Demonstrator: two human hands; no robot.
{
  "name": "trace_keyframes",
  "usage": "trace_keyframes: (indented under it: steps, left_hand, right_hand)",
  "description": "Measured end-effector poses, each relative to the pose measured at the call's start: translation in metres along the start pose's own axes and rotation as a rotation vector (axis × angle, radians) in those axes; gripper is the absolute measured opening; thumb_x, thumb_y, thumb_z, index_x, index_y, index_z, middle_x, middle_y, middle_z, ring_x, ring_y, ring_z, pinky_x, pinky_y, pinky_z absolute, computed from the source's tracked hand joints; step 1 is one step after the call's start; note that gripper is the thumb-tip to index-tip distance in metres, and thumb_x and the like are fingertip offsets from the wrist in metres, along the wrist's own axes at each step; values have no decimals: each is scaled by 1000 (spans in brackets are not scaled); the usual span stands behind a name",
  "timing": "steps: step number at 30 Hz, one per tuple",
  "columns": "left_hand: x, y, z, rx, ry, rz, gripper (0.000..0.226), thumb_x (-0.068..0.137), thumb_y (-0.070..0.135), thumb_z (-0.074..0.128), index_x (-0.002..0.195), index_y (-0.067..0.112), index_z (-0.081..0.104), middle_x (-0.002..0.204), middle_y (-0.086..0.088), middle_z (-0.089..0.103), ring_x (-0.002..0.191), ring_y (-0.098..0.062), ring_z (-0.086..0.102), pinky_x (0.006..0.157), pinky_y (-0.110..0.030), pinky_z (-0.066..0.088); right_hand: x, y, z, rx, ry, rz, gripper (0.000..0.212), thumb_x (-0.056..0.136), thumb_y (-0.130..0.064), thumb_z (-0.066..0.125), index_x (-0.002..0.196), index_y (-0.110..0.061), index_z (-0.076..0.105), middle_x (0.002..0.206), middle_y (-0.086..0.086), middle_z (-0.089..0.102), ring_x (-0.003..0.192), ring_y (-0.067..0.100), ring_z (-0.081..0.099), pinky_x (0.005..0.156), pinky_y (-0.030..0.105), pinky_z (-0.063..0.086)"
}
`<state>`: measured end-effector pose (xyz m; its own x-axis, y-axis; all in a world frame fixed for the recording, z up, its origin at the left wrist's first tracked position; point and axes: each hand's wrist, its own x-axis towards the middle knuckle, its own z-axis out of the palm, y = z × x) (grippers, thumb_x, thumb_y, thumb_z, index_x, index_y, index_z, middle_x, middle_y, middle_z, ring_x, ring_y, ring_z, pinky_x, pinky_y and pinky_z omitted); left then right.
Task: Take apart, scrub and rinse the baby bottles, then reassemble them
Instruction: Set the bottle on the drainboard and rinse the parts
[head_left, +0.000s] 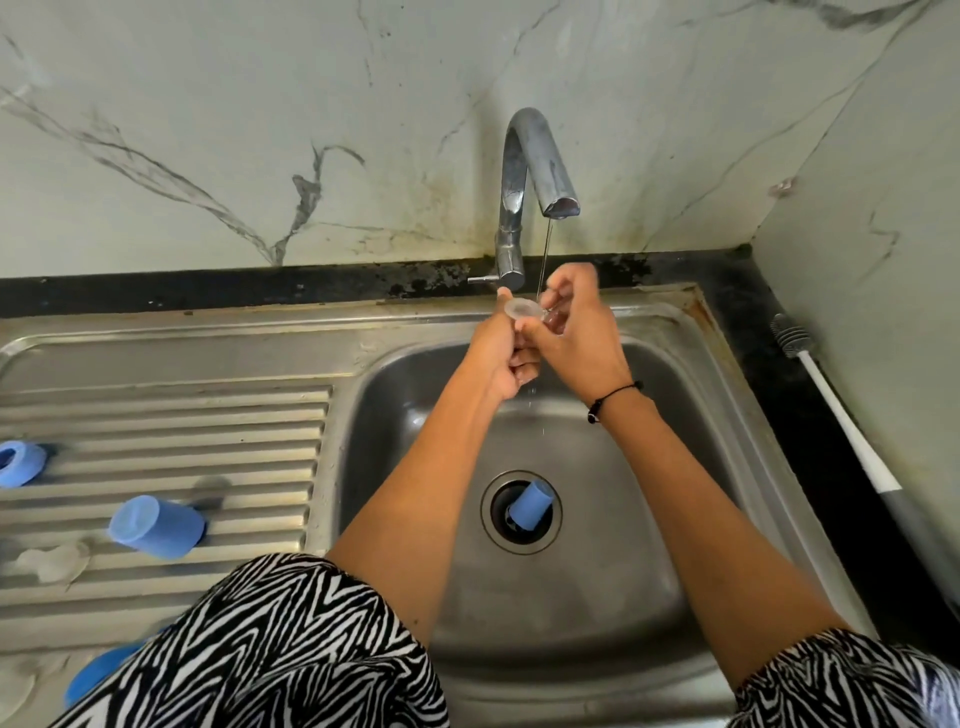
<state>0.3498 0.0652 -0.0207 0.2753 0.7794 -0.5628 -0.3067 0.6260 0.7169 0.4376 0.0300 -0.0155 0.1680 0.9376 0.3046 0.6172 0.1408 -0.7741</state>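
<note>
Left hand (501, 358): curled, fingers (524, 358) folded inward, thumb tip up against the rim of a clear nipple (522, 307), gripping it from the left over the sink (691, 395).
Right hand (576, 332): curled too, fingertips pinching the same clear nipple from the right side; thin black band (613, 397) round the wrist.
Clear nipple: held between both hands, just under the tap (535, 171), its round base tilted toward the camera.
Water: thin stream (545, 254) falling from the spout onto the nipple and the right fingers; drops falling below the hands.
Sink drain (522, 512): blue cap (530, 504) lying tilted in the drain opening, well below the hands.
Draining board (166, 415): blue cap (156, 527) lying on its side on the ridges; blue ring (18, 462) near the left edge; clear nipple-like piece (52, 561), blurred, beside the cap; another blue part (96, 670) at the lower left, half hidden by a sleeve (260, 649).
Counter (810, 415): dark, to the right of the sink; bottle brush (836, 405) with white handle lying along it, bristle end toward the wall.
Sleeves: zebra-striped, at both lower corners.
</note>
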Motion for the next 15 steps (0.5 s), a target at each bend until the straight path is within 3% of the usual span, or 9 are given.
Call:
trace_keyframes:
  steps: [2,5,7,11,15]
  left_hand:
    - [-1,-3,-3,-68,-54,10,45,102,39,33,65,16,45,36,7,35,27,-4,26,33,-17,18]
    - [-4,0,-7,-110,-112,48,26,98,7,36,78,11,52,37,5,42,32,-4,34,41,-16,30]
    - [-5,3,-9,-122,-152,61,21,94,0,38,83,8,55,44,2,48,38,-5,38,51,-19,35]
    - [-8,2,-5,-173,-198,43,21,97,2,39,88,6,58,70,-6,60,57,-13,57,55,-24,53]
    - [-2,-5,-5,-120,-116,16,22,101,19,40,97,8,59,83,-8,62,68,-14,61,62,-25,54]
  right_hand:
    - [0,4,-3,68,-37,54,38,78,-9,69,108,-15,46,99,2,52,81,14,53,66,12,41]
    - [-1,13,-5,-11,-143,39,42,81,-9,67,121,-11,56,113,6,56,99,16,54,82,26,47]
    - [-3,15,-8,6,-155,5,38,82,-8,66,119,-13,61,114,8,59,103,17,54,82,28,46]
    - [1,14,-12,34,-198,6,49,79,-9,69,126,-16,57,119,3,58,108,15,52,84,26,45]
    - [6,6,-12,-86,-101,-38,37,79,-14,70,115,-12,63,109,5,64,99,21,53,81,28,44]
